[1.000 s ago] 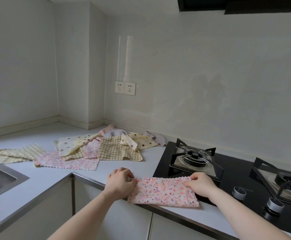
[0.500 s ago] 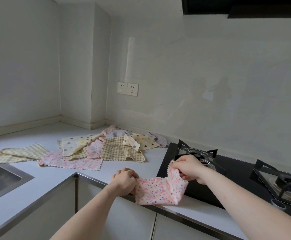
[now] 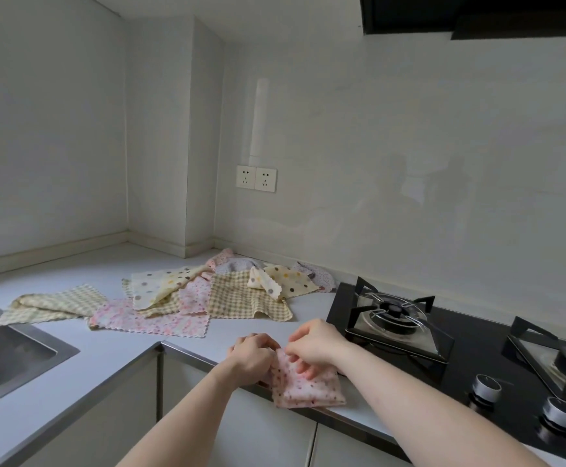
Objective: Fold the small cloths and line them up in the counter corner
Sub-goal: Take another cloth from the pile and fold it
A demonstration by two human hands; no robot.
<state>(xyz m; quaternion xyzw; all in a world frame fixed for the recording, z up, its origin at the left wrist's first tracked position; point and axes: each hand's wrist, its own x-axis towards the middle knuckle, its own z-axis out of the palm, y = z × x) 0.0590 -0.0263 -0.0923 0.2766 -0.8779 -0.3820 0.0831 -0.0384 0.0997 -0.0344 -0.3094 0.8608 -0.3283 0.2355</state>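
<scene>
Surface point(image 3: 73, 382): pale L-shaped top with steel front trim, white walls meeting in a boxed corner, double socket point(image 3: 256, 178) above. Sink point(image 3: 9, 352) at left; black gas hob point(image 3: 470, 352) at right. Loose cloth pile point(image 3: 207, 291) lies toward the corner, bare top around it. At the front edge beside the hob: pink dotted cloth point(image 3: 303, 385), folded over. Left hand point(image 3: 253, 358), grip curled on its left edge; right hand point(image 3: 315, 348), fingertips pinching the upper layer.

Pale walls point(image 3: 409, 163) meet at a boxed corner. A double socket point(image 3: 256, 178) sits above the counter point(image 3: 73, 382); a dark hood point(image 3: 477, 15) hangs top right.
</scene>
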